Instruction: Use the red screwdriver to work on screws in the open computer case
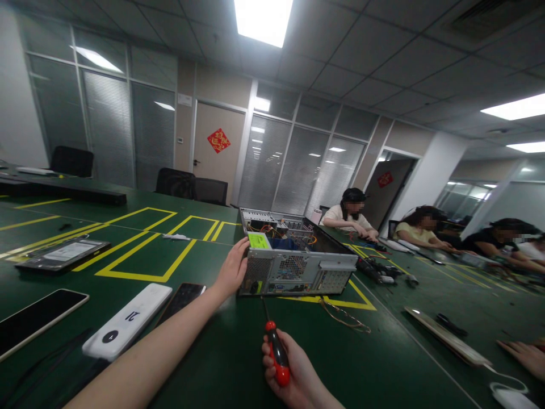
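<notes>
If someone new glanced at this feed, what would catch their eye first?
Probably the opened computer case on the green table, with a bright yellow-green label at its near left corner. Then the red-and-black screwdriver in the right hand, pointing toward the case. The left hand touches the case beside that label.

1. Head view, one only; worn on the head; facing forward and down across the counter (217,366);
2. Hands (296,358) at close range; computer case (310,272) just beyond; glass partition (268,153) far; ceiling (323,34) across top.
</notes>
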### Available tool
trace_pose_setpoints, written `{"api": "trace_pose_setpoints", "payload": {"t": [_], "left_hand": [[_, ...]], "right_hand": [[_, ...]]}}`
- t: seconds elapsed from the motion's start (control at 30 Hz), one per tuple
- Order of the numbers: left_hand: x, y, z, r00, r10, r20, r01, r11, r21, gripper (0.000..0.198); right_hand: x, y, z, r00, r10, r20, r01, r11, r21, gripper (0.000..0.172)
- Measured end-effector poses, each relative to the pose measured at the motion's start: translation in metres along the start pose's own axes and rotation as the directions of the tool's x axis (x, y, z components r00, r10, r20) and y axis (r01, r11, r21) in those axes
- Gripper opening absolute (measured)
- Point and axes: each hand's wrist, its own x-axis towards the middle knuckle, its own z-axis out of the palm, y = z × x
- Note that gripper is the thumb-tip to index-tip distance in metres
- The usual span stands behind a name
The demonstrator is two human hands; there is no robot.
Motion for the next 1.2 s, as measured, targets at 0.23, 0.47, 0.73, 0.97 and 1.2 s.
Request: {"api": "trace_pose_setpoints", "payload": {"t": [0.23, 0.47, 0.73, 0.97, 1.2], "left_hand": [[0.001, 0.000, -0.001, 1.000, 0.002, -0.003, -0.002, 1.000, -0.001, 0.041], [0.001, 0.000, 0.000, 1.000, 0.017, -0.007, -0.018, 1.000, -0.012, 0.041], [0.000, 0.000, 0.000, 1.000, 0.000, -0.001, 0.000, 1.000, -0.013, 0.042], [0.001, 0.001, -0.001, 1.000, -0.004, 0.007, 0.004, 1.000, -0.005, 0.042], [0.001, 0.002, -0.001, 1.000, 0.001, 0.001, -0.001, 1.000, -0.011, 0.041]], "right_hand": [[0.001, 0.000, 0.001, 1.000, -0.010, -0.015, 0.010, 1.000, -0.008, 0.027], [0.003, 0.000, -0.002, 1.000, -0.019, 0.008, 0.019, 1.000, -0.009, 0.028], [0.011, 0.001, -0.007, 1.000, 0.003, 0.016, -0.002, 0.996, -0.095, 0.026], [0.011, 0.003, -0.007, 0.999, -0.048, -0.013, 0.046, 0.990, -0.133, 0.025], [0.006, 0.000, -0.004, 0.994, -0.081, -0.069, 0.068, 0.984, -0.165, 0.019]]}}
